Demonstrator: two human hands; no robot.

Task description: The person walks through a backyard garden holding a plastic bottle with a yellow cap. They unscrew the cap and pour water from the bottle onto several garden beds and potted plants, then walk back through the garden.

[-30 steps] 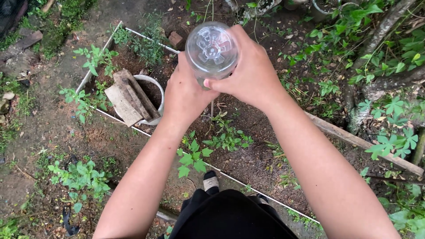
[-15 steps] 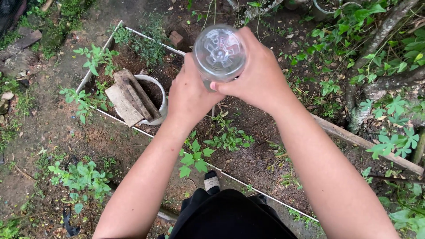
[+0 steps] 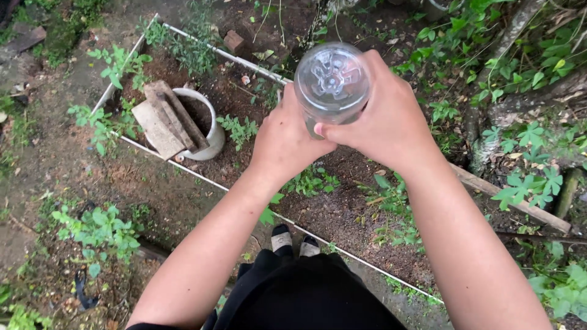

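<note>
Gripping the clear plastic bottle point(image 3: 332, 80) base-up, your right hand point(image 3: 385, 119) wraps its body; your left hand point(image 3: 286, 143) clasps lower down.

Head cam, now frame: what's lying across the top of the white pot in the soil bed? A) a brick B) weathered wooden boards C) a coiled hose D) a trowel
B: weathered wooden boards lie slanted across the rim of the white pot, left of the left hand and right hand that hold the clear plastic bottle.
</note>
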